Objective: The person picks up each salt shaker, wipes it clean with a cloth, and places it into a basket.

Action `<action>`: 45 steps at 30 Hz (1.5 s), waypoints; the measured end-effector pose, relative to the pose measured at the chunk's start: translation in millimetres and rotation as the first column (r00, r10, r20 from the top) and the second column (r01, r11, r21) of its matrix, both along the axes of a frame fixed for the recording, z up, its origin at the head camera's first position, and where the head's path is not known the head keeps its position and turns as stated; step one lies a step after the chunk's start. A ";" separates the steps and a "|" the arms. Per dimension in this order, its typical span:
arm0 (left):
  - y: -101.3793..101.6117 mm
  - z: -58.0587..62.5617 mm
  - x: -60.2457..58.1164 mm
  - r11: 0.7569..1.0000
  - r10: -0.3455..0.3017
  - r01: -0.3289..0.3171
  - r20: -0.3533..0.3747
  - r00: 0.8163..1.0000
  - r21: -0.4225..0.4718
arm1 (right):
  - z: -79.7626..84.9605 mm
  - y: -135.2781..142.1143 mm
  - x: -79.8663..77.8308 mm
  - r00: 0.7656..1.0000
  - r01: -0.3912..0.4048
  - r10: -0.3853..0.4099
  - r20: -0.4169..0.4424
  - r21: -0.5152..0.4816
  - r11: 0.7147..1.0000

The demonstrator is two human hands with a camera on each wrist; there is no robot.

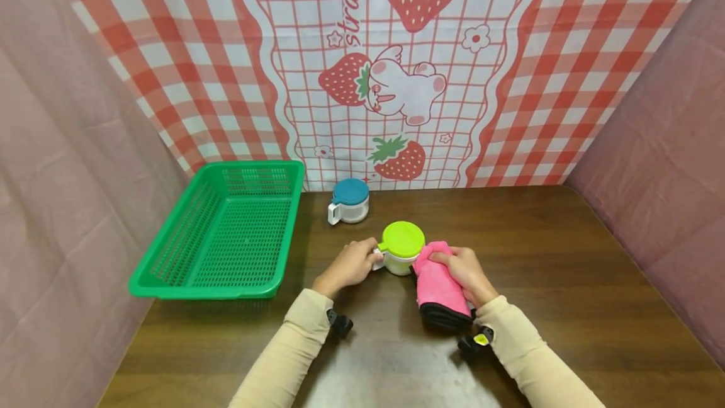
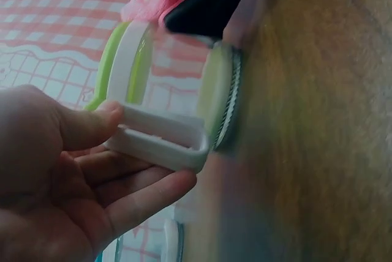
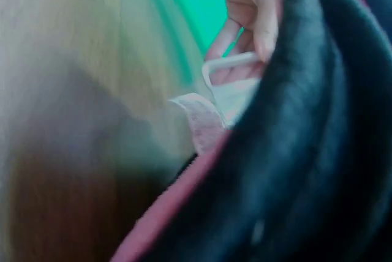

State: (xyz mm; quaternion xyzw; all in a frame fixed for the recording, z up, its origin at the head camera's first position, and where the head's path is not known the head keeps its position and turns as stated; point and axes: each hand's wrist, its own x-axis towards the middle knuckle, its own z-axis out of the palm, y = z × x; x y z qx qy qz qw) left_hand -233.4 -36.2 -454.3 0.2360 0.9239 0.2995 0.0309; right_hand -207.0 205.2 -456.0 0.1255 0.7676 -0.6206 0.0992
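My left hand (image 1: 355,262) grips the white handle (image 2: 160,136) of a clear jar with a lime-green lid (image 1: 403,239). Thumb and fingers pinch that handle from both sides in the left wrist view. A folded pink cloth with black edging (image 1: 440,285) is in my right hand (image 1: 466,271), thumb on top. The cloth's upper end lies against the right side of the green-lidded jar. In the right wrist view the cloth's black edge (image 3: 288,127) fills much of the picture and hides the right hand; a white tag (image 3: 202,118) sticks out of the cloth.
Behind, near the wall cloth, stands a similar jar with a blue lid (image 1: 351,192), its handle toward the front left. A green slotted basket (image 1: 289,232) sits at the left of the brown wooden table (image 1: 566,282). Pink curtains hang at both sides.
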 end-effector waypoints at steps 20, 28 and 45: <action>-6.2 -7.3 -8.5 0.978 -0.015 -0.019 0.162 0.987 0.206 | 3.2 14.7 -0.7 0.998 -0.068 0.068 0.014 0.076 0.995; -2.5 -8.9 -4.2 0.921 0.057 -0.157 0.276 0.959 0.356 | 4.8 14.1 4.4 0.998 -0.062 0.062 0.011 0.077 0.995; 0.8 -16.0 -2.0 0.836 0.137 -0.270 0.294 0.946 0.478 | -3.9 0.9 15.4 1.000 -0.012 0.012 -0.007 -0.012 1.000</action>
